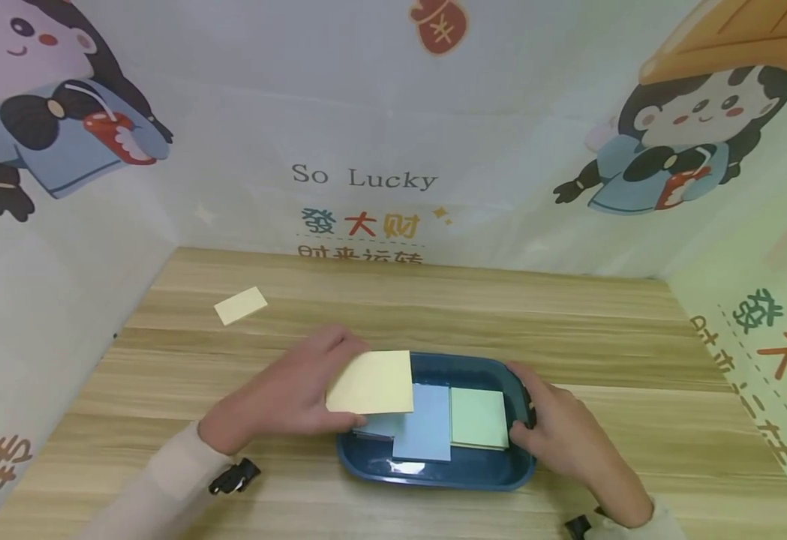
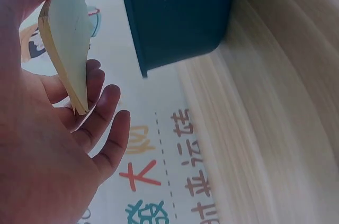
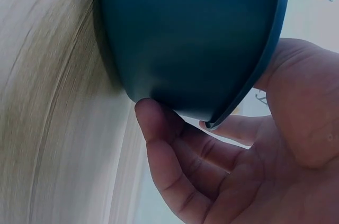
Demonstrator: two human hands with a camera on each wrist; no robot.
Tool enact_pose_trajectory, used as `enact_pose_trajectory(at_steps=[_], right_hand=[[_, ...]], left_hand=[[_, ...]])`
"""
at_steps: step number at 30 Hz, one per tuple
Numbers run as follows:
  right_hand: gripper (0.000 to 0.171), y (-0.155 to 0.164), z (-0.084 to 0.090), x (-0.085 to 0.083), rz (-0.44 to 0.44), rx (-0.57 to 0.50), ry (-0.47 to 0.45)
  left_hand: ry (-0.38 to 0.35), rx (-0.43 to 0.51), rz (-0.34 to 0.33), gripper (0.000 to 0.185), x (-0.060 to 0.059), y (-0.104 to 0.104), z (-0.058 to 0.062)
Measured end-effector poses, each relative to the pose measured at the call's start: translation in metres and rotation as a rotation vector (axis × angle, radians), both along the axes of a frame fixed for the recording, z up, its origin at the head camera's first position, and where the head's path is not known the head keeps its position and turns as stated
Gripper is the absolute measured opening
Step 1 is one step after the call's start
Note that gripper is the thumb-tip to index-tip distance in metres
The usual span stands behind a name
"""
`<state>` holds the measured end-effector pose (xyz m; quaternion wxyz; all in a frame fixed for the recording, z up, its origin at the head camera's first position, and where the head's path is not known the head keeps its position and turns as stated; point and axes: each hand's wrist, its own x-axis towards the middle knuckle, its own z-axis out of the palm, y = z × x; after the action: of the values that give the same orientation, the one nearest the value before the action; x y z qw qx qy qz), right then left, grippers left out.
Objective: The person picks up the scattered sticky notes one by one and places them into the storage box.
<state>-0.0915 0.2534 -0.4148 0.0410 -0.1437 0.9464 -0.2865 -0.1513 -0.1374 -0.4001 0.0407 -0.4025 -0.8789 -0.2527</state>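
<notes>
My left hand pinches a yellow sticky-note pad above the blue tray; right hand fingers grip its rim, probably steadying it. I should keep the pad level.

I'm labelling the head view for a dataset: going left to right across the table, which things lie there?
Small yellow note → left hand → yellow pad it holds → blue pad → green pad → right hand on the tray rim.

I log the tray as glossy dark-blue plastic, smooth. I list the yellow pad as matt paper. Table: smooth pale wood-grain surface.
</notes>
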Motion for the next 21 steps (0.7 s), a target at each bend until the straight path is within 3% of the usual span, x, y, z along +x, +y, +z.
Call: enact_pose_trajectory(at_steps=[9,21], right_hand=[[0.081,0.001,-0.001,0.001,0.0,0.0,0.007],[0.08,0.0,-0.001,0.001,0.008,0.001,0.022]], left_hand=[[-0.02,-0.031,-0.038,0.079,-0.002,0.019,-0.004],[-0.013,-0.09,-0.165,0.073,-0.007,0.04,-0.006]])
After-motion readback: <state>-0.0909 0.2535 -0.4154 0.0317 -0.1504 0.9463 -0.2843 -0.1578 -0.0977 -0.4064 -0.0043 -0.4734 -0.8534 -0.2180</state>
